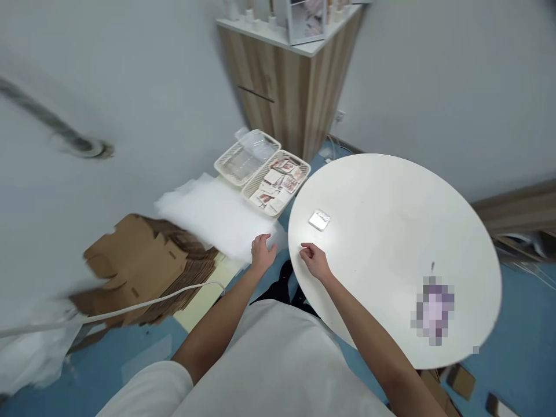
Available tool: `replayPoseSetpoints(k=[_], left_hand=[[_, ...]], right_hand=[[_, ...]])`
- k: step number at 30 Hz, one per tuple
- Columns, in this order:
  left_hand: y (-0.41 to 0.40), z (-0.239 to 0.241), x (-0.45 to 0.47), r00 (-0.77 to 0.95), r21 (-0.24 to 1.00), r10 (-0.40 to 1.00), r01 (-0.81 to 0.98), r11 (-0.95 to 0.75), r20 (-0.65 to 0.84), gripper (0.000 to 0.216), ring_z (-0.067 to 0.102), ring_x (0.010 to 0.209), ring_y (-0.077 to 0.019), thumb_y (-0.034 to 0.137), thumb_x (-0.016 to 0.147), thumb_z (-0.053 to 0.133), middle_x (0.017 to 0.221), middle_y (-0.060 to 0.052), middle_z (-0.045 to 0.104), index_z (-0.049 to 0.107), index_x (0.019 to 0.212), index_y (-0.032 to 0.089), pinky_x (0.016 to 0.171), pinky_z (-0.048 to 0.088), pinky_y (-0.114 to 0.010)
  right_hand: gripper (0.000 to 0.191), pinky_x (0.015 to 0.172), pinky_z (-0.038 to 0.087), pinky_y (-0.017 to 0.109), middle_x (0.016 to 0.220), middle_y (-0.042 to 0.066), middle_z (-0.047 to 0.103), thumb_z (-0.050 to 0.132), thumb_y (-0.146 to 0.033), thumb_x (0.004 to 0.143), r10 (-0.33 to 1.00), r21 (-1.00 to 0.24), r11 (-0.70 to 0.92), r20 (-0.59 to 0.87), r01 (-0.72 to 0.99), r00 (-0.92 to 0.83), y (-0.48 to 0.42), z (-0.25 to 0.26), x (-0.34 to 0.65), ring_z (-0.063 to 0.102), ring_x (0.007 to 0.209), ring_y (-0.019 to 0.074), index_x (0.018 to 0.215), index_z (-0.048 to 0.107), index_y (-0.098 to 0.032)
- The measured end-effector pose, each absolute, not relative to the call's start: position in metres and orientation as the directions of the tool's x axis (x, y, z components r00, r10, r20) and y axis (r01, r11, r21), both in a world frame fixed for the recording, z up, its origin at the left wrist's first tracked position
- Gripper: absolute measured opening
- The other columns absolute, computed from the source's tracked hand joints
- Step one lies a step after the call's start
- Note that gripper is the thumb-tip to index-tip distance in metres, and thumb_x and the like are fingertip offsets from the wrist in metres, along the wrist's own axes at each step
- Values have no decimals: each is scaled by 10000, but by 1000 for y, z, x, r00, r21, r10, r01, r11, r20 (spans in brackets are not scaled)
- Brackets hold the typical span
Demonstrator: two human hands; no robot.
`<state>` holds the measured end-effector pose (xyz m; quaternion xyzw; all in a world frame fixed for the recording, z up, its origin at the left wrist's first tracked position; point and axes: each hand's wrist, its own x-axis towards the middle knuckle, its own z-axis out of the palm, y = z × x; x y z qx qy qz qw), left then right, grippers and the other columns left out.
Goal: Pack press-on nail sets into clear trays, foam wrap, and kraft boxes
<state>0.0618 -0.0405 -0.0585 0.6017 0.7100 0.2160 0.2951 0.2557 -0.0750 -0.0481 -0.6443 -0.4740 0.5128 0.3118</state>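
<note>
My left hand (pixel 263 253) hangs in front of my body, beside the white table's left edge, near white packing sheets (pixel 217 214). Its thumb stands apart from its curved fingers, and it is open and holds nothing. My right hand (pixel 317 262) is over the left rim of the round white table (pixel 391 231). Its fingers are curled closed, and nothing shows in them. Just beyond that hand, a small square item with a shiny, silvery top (pixel 319 220) lies flat on the table.
Two white baskets (pixel 275 184) stand beyond the sheets; the nearer holds printed cards. Flattened cardboard boxes (pixel 143 266) are stacked at left, under a white cable (pixel 156 301). A wood-grain cabinet (pixel 286 87) fills the corner. A pixelated purple patch (pixel 435 310) covers something on the table.
</note>
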Motion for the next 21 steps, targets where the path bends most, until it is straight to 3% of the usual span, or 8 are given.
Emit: replayPoseSetpoints(k=[5,12,17,21], left_hand=[[-65,-51,18,-341,542,902,721,431,-263,440,303,1231,-323,371,721,525,1281,-131,390,491,1126,203,972,283,-475],[-66,-54,-27,-417,624,851,583,520,-320,558,196,1303,-311,383,690,568,1409,-153,237,437,1189,170,1038,197,-448],[-57,-65,-49,-440,656,780,434,618,-444,625,117,1330,-286,418,719,543,1452,-146,108,358,1257,159,1059,178,-419],[-55,-76,-60,-457,692,737,303,655,-497,603,172,1323,-245,408,756,507,1449,-114,131,311,1283,189,1058,217,-372]], right_hand=[[330,811,467,350,948,43,651,561,-290,719,922,-895,-178,-297,409,-249,-47,-48,211,608,868,181,1040,588,-220],[379,976,352,404,1161,104,565,571,-251,730,905,-808,61,-203,586,-374,-7,-58,143,493,1115,246,1100,570,-173],[485,1024,279,394,1311,119,431,565,-246,738,896,-750,50,-258,659,-362,23,-78,97,345,1246,245,1204,474,-146],[577,1000,271,420,1385,141,310,562,-220,736,907,-685,31,-287,728,-308,42,-91,66,245,1288,285,1271,371,-125]])
